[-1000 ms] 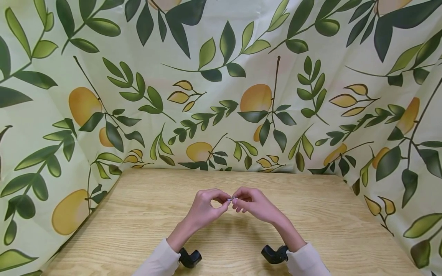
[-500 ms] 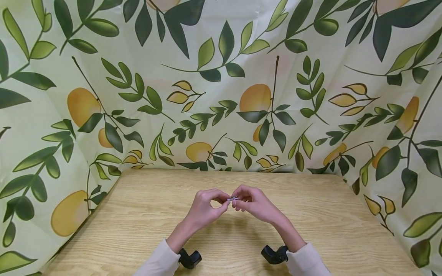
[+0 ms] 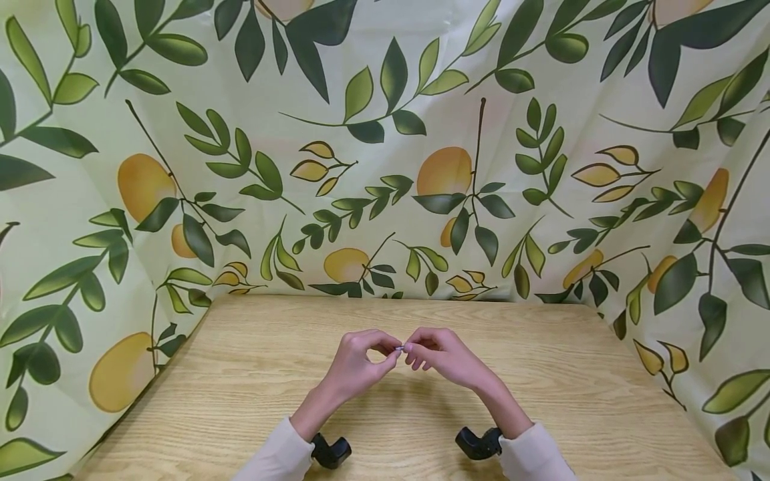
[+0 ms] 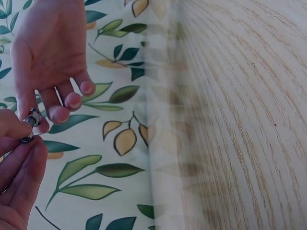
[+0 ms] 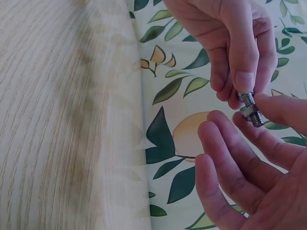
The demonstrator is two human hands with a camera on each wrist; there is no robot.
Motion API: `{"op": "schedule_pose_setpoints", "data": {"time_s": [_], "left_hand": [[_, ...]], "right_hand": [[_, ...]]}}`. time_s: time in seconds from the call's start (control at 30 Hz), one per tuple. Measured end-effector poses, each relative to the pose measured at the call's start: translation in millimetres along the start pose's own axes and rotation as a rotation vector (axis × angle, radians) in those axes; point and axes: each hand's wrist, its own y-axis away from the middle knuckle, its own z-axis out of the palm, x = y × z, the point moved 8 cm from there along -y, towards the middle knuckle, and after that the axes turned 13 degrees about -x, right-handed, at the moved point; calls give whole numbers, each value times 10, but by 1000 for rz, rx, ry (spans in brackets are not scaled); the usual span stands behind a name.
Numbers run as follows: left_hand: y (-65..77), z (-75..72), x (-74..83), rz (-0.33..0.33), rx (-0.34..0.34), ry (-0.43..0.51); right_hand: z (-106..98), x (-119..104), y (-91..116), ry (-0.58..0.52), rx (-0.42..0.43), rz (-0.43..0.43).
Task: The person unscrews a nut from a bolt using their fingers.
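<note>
Over the middle of the table, my two hands meet at a small metal bolt. My left hand pinches one end of it between thumb and fingertips, hiding that end. A nut sits on the thread, with the bolt's threaded tip sticking out past it in the right wrist view. My right hand has its thumb and index finger on either side of the nut, while its other fingers stay spread and loosely bent. From the left wrist view, the bolt shows as a dark bit of metal between both hands' fingertips.
The wood-grain table lies below the hands. A cloth printed with leaves and fruit hangs behind it and along both sides. Black wrist cameras are strapped by the light sleeves.
My right fingertips shift slightly around the nut, and the right thumb now covers more of the bolt's end than half a second ago. My left hand keeps its place.
</note>
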Motion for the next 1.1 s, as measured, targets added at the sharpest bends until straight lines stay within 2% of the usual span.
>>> {"op": "schedule_pose_setpoints", "data": {"time_s": [0.33,0.57,0.73,1.1], "left_hand": [[35,8,1,-2,3,-2],[27,6,6,12,13,-7],[33,13,13,16,15,-8],[2,9,26,13,4,-1]], "right_hand": [[22,-19,10,-10,15,-30],[-1,2,16,-1,9,3],[14,-17,24,-12,5,-34],[-25,-58,26,24,62,-35]]}}
